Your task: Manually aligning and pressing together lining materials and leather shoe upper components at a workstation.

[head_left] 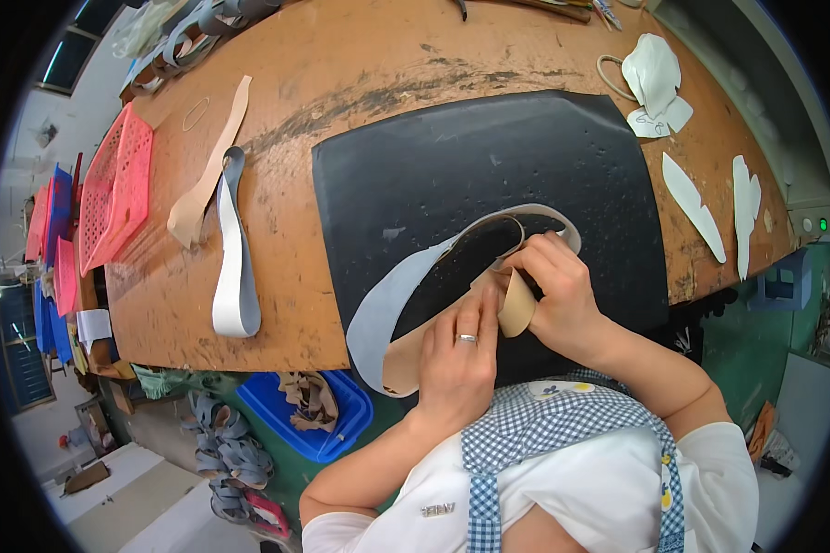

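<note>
A long curved strip of leather-like material (389,300), blue-grey on one face and tan on the other, loops over the black mat (489,147). My left hand (458,364), with a ring on one finger, presses its closed fingers on the tan face near the strip's front part; its thumb is hidden. Right beside it, my right hand (563,295) pinches the strip with bent fingers where a tan piece (518,309) curls over. The two hands nearly touch. Exactly how the ends meet under the fingers is hidden.
Left on the wooden table (295,304) lie a white-and-grey looped strip (231,286), a tan strip (214,170) and a pink basket (120,194). White cut pieces (692,207) are at the right. A blue tub (355,415) with tan scraps stands below the front edge.
</note>
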`<state>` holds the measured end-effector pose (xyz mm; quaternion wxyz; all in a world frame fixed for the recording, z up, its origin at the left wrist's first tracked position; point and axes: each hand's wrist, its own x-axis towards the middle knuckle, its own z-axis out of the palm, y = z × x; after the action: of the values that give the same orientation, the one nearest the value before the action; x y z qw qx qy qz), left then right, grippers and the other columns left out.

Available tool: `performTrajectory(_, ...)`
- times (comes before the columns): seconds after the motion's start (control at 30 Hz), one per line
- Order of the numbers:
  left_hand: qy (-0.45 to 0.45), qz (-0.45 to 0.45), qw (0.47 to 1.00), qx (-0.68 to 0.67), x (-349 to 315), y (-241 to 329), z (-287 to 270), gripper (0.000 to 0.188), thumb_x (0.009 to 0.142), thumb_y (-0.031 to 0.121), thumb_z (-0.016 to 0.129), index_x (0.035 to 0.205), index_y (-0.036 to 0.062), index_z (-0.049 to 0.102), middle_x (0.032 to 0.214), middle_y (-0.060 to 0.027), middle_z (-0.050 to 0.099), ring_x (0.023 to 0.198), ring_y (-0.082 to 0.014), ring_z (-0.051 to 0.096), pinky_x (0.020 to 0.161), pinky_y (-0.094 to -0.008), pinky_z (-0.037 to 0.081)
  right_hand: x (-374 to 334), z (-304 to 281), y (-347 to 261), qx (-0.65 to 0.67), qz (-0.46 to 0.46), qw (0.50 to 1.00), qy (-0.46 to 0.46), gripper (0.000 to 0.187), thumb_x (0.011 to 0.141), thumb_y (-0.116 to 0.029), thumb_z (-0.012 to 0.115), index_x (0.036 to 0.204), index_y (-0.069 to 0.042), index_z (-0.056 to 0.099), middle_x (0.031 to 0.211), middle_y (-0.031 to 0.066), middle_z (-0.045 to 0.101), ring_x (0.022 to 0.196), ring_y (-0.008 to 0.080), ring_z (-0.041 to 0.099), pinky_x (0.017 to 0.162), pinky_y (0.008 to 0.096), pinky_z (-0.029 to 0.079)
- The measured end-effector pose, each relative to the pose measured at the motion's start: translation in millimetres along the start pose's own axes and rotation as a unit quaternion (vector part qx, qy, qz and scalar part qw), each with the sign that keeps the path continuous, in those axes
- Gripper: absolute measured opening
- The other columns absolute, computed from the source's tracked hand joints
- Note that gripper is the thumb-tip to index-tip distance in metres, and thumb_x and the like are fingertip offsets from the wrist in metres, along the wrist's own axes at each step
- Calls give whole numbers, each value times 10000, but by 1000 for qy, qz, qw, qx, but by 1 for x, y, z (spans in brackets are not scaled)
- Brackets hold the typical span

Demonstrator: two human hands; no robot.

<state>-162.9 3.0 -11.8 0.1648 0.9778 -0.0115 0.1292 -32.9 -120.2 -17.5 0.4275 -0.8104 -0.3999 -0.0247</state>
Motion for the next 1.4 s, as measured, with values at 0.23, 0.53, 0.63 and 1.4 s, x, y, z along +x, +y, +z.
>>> performTrajectory(0.23, -40, 25, 998, 31, 7, -1, 2, 557, 802, 48, 545, 1320, -154, 514, 1194, -208, 554, 1075, -307, 551, 850, -367, 481, 3, -18, 2, -13, 50, 998, 24, 124, 790, -5, 727, 892, 12, 660, 840, 121, 677, 747, 284, 659, 664, 355, 522)
performTrajectory(0.53, -63, 57, 991, 103, 8, -1, -1, 548, 811, 85, 539, 1303, -156, 534, 1230, -201, 552, 1040, -270, 556, 804, -319, 479, 8, -27, 7, -2, 112, 994, -18, 83, 807, -17, 724, 846, 2, 653, 787, 113, 681, 722, 275, 666, 648, 346, 514)
performTrajectory(0.63, -54, 61, 991, 109, 8, 0, 0, 547, 814, 96, 540, 1303, -150, 539, 1212, -188, 560, 1026, -253, 563, 787, -307, 480, 10, -25, 7, -17, 104, 994, -25, 93, 801, -21, 722, 822, 0, 633, 768, 115, 671, 707, 283, 656, 645, 359, 512)
performTrajectory(1.4, -106, 147, 955, 236, 35, 5, -9, 367, 828, 153, 573, 1148, 1, 667, 988, -170, 648, 917, -319, 613, 816, -430, 480, 10, -60, 21, 10, 189, 977, -95, 97, 826, -26, 683, 898, 36, 667, 816, 181, 700, 751, 314, 711, 668, 349, 545)
